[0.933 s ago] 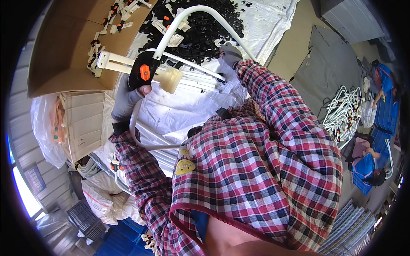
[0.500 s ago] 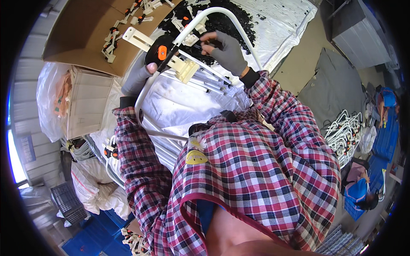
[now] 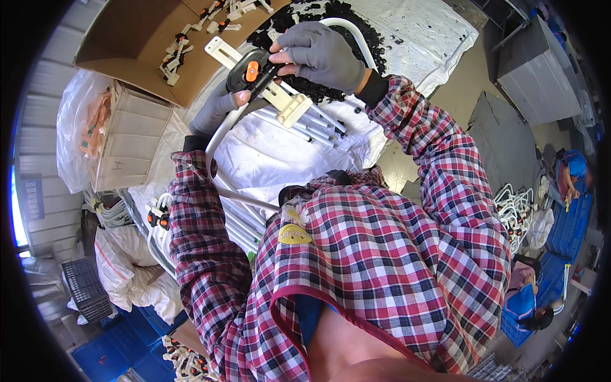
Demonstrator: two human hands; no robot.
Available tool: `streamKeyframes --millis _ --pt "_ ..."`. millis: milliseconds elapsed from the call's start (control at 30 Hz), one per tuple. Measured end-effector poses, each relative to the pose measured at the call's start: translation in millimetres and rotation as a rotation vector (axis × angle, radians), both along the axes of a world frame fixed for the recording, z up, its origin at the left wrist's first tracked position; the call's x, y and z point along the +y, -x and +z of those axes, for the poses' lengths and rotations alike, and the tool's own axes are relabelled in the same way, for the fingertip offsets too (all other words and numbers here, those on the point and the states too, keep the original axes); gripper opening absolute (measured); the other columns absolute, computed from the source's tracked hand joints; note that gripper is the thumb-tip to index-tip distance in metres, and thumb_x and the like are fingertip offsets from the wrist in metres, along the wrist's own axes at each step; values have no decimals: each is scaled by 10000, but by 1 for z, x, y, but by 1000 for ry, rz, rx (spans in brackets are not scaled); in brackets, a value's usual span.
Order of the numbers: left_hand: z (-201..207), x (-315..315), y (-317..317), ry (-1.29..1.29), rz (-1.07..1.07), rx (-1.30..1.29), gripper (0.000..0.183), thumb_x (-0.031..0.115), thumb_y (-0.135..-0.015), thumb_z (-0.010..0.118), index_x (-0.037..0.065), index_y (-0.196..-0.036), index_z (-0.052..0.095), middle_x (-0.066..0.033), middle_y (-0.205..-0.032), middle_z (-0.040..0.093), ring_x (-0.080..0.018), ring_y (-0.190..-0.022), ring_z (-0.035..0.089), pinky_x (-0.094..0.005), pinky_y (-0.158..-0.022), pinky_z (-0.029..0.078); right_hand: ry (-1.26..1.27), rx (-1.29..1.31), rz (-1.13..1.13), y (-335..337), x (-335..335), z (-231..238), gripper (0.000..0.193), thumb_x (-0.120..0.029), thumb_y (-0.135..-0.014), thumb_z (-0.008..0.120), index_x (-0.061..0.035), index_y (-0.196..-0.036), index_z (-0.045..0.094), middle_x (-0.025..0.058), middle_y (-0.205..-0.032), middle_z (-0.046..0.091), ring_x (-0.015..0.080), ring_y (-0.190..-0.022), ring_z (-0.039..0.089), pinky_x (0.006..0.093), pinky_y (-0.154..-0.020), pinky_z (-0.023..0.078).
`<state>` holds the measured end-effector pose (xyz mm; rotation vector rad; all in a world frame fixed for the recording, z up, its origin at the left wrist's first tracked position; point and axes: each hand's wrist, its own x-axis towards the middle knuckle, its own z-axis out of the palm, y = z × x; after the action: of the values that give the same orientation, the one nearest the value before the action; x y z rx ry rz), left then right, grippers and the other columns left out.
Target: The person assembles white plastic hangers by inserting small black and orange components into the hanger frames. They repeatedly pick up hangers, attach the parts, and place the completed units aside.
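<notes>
A white bent tube [image 3: 219, 137] rises in front of me, its upper curve looping away to the right. Fixed across it is a cream plastic bracket [image 3: 291, 109] with a black round hub and an orange knob [image 3: 252, 71]. My left hand [image 3: 215, 113], in a grey fingerless glove, wraps the tube just below the hub, thumb on top. Bent over the tube from above, my right hand [image 3: 324, 56] presses its fingertips on a black plastic fitting [image 3: 263, 77] beside the knob. Its palm hides part of the tube.
A cardboard box [image 3: 127, 54] with several bracket assemblies stands at the far left. Small black parts [image 3: 331, 89] lie heaped on white sheeting [image 3: 439, 32], near several straight white tubes [image 3: 312, 127]. A plastic crate [image 3: 130, 143] sits left. Other people [image 3: 525, 296] are at the right.
My right hand has moved left and down onto the tube, bringing its fingertips to the black fitting beside the orange knob. The left hand keeps its hold; the view has shifted slightly.
</notes>
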<state>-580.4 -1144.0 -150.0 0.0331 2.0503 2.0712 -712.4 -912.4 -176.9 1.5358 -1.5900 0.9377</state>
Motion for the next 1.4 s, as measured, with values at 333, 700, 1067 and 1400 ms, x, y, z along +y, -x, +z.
streamKeyframes --millis 333,700,1067,1400 --pt "-10 -3 2 -137 -62 8 808 293 -790 753 22 -1469 411 -113 -1376 539 -210 -1253 514 -338 -1096 370 -232 -120 -15 2 3 1 380 -410 -895 664 -153 -1169 719 47 -1053 711 203 -1031 648 373 -940 460" --pt "8 -4 0 206 -20 82 789 288 -771 789 6 -1425 449 -102 -1331 555 -214 -1241 506 -340 -1080 364 -753 -408 -132 40 -12 32 501 -624 -836 616 -155 -981 715 63 -865 703 281 -838 675 392 -729 505" --pt "-110 -2 -160 -38 865 105 524 118 -876 657 49 -1360 468 -52 -987 598 -134 -890 594 -267 -810 495 -136 -1460 -769 -8 158 -316 319 -325 -853 763 -32 -977 741 98 -815 716 145 -757 656 340 -662 511" --pt "0 32 -209 1348 1402 938 676 153 -906 687 -51 -1431 313 -234 -1424 412 -336 -1332 426 -445 -1143 310 -423 -1360 356 -86 -59 -175 278 -304 -945 623 -54 -1059 665 -14 -792 553 97 -687 516 252 -612 412"
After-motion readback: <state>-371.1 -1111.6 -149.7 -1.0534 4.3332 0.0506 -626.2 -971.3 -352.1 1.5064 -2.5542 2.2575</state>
